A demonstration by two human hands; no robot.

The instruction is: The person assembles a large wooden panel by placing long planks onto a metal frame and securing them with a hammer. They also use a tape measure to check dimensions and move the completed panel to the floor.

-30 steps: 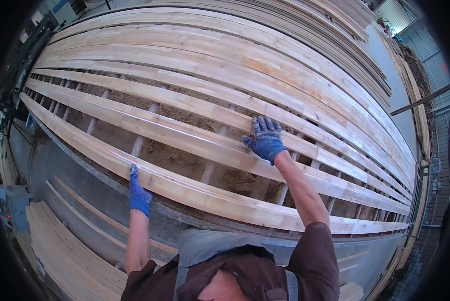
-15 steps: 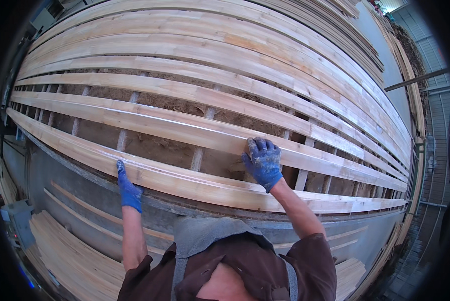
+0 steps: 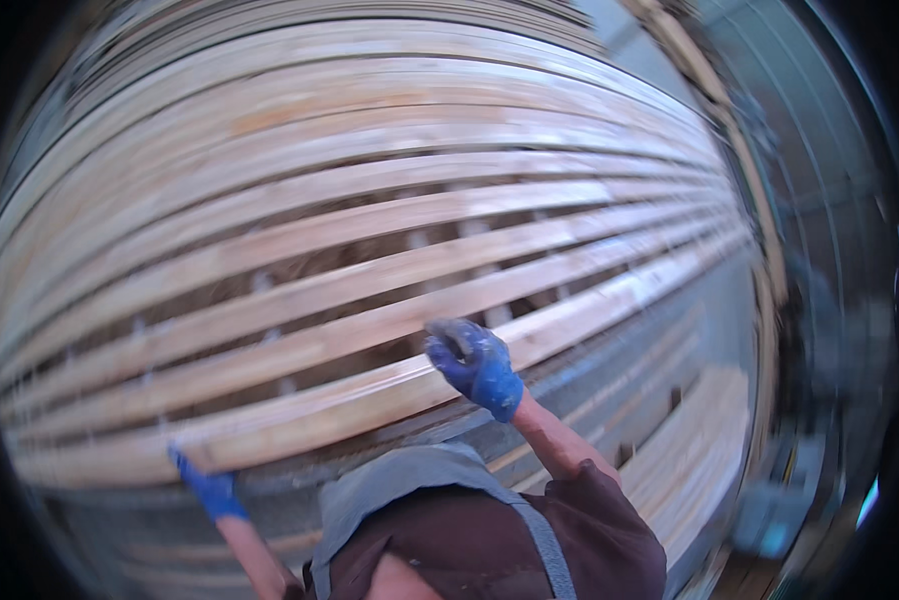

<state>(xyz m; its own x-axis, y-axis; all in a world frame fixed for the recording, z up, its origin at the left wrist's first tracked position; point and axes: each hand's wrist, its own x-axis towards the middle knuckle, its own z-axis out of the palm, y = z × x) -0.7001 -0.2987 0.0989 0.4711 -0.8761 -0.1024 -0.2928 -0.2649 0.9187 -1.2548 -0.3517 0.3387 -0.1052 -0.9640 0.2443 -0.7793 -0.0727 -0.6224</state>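
Observation:
My left hand, in a blue glove, is at the near edge of the closest long pale wooden board. Its fingers reach out straight onto the wood, and part of the hand is blurred. My right hand, gloved in smeared blue, is above the same board, right of the middle. Its fingers are loosely curled toward the thumb, and nothing shows in the gap between them. Whether it touches the wood I cannot tell. Beyond lie several more boards, with dark gaps between the nearer ones and cross slats below.
A stack of wooden strips lies low on the right, beside a pale box. Darker boards are piled beyond the far side. A long wooden beam runs past the right end. My grey apron is close to the near edge.
The view has swung to the right and is blurred. My right hand has moved nearer, from the second board to above the closest one, and its fingers have curled. The left stays at the near edge.

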